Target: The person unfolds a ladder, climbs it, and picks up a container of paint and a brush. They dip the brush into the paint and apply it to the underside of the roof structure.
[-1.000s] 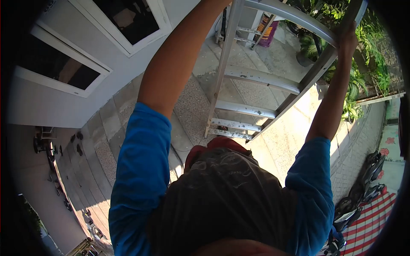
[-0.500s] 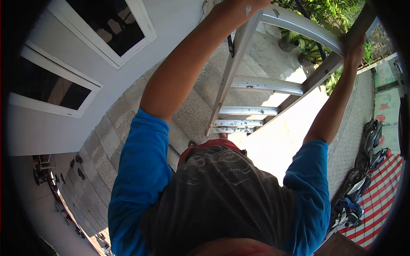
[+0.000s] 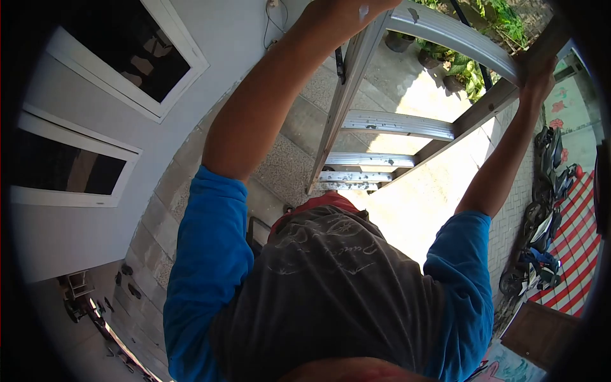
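Two arms in blue sleeves reach up and forward in the head view, one to each side rail of a metal ladder. The right hand grips the right rail, beside the end of the nearest step. The left hand is at the top of the left rail, partly cut off by the picture edge; cannot tell how far its fingers close. There is a small pale mark on it.

The ladder is in front of the person, its far end near the red shorts. Five steps show, with dark spots on several. The shirt has a dark front with faint print.

On the left, a pale wall has two white-framed windows, with a thin cord hanging higher up. Grey paving lies below, brightly sunlit to the right of the ladder. Potted plants are beyond the steps. Motorbikes stand in a row at far right, next to a red-and-white striped area.
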### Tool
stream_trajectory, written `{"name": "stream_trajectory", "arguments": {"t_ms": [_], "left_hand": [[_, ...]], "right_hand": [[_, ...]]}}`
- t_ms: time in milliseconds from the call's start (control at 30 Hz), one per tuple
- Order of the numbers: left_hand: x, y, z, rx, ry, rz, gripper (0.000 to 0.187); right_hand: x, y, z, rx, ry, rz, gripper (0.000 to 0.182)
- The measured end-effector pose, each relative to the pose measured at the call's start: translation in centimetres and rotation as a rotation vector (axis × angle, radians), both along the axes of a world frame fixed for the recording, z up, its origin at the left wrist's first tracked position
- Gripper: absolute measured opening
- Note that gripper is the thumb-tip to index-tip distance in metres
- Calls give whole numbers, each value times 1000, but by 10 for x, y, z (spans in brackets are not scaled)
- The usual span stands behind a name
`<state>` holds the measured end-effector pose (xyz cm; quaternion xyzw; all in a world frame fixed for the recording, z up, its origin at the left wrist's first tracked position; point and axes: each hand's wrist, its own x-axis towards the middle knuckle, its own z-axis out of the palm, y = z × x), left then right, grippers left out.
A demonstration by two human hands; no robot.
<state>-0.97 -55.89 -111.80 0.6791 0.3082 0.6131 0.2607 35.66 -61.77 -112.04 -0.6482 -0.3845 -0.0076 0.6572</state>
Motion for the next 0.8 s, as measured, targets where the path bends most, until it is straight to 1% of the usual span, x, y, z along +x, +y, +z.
{"name": "stream_trajectory", "arguments": {"t_ms": [33,133,200,233,300,367,433,467,533,600,633,667,733,767,800], "left_hand": [[2,6,-1,1,3,-9,47],[9,26,-4,-4,41,-35,47],[16,34,-9,-49,32,-107,48],[21,38,-12,-50,34,-122,48],[32,51,-21,47,7,-114,48],[37,58,-28,49,-21,-121,48],[42,63,-30,26,-47,-129,48],[45,66,-29,45,-55,-94,51],[48,65,-32,-54,-31,-138,54],[47,67,-36,-34,-8,-115,54],[51,72,-37,-1,9,-93,55],[53,76,-38,11,9,-87,55],[60,88,-47,-33,56,-57,56],[65,97,-54,27,26,-40,56],[67,97,-54,36,24,-30,56]], "right_hand": [[4,1,-3,-2,-69,-33,69],[22,3,-9,11,-1,-7,70],[36,4,-15,18,-1,-22,70],[43,1,-17,-23,-52,-36,70],[39,-2,-20,-72,-105,-61,70],[34,-2,-23,-16,1,11,70],[45,5,-29,-15,4,18,70],[51,7,-32,-15,2,31,70],[59,12,-40,-25,3,27,70],[43,14,-37,-31,37,63,69],[46,20,-41,-17,26,38,69],[60,29,-47,-30,-125,-87,71],[63,37,-58,-18,-224,-105,74],[66,39,-60,-75,-177,-93,72],[57,37,-56,-66,-178,-85,72]]}}
